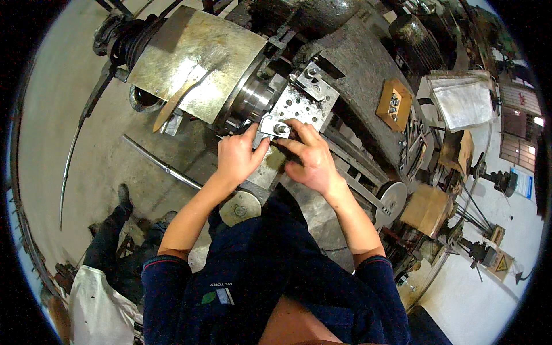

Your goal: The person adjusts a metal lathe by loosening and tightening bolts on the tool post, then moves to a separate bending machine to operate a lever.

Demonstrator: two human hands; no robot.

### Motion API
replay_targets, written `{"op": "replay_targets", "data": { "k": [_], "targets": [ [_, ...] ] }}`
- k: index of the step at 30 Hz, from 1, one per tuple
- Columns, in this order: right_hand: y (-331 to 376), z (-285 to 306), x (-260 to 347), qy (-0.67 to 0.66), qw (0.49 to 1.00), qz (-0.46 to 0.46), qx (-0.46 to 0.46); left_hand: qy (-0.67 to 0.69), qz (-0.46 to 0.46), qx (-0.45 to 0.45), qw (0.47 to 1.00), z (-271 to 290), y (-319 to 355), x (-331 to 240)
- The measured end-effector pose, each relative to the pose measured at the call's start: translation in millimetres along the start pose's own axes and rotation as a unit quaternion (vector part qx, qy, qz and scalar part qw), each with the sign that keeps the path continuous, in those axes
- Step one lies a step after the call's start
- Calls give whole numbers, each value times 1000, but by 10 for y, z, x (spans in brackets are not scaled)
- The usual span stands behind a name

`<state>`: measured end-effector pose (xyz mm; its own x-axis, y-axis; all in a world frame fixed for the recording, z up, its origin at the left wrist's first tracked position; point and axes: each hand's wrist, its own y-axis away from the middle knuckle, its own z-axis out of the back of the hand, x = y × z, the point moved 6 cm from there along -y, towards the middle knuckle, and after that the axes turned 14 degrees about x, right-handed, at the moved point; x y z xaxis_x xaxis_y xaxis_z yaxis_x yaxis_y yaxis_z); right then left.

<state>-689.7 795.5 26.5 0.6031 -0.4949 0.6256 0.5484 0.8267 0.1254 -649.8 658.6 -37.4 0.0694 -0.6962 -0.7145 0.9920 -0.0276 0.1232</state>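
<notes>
A steel clamp block (268, 126) with a threaded stud and nut (282, 130) sits on a drilled metal plate (322, 109) beside the round chuck (252, 99) of a lathe. At the block's left end, my left hand (237, 156) pinches a small grey metal piece (258, 138) between thumb and forefinger; its shape is mostly hidden. My right hand (313, 160) reaches in from the other side, its first two fingers spread around the block's right end near the stud. That thumb hangs apart, lower down. A second clamp block (311, 80) stands farther back on the plate.
A brass-coloured sheet cover (198, 57) bears a wooden-handled tool (183, 95). A long metal bar (161, 163) slants left of the lathe, above a round handwheel (240, 208). Right are a yellow parts box (394, 105) and another wheel (393, 198). Another person (106, 287) is at lower left.
</notes>
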Motion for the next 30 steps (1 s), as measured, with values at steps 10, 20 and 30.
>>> {"op": "replay_targets", "data": {
  "k": [10,20,30],
  "targets": [
    [-7,-12,15,4,1000,-6,-6,-30,17,-23,999,-36,12,-18],
    [18,-37,-19,3,1000,-4,-2,-47,34,-13,998,-50,2,-57],
    [11,-33,-2,4,1000,-14,3,-51,42,-22,998,-49,4,-57]
  ]
}}
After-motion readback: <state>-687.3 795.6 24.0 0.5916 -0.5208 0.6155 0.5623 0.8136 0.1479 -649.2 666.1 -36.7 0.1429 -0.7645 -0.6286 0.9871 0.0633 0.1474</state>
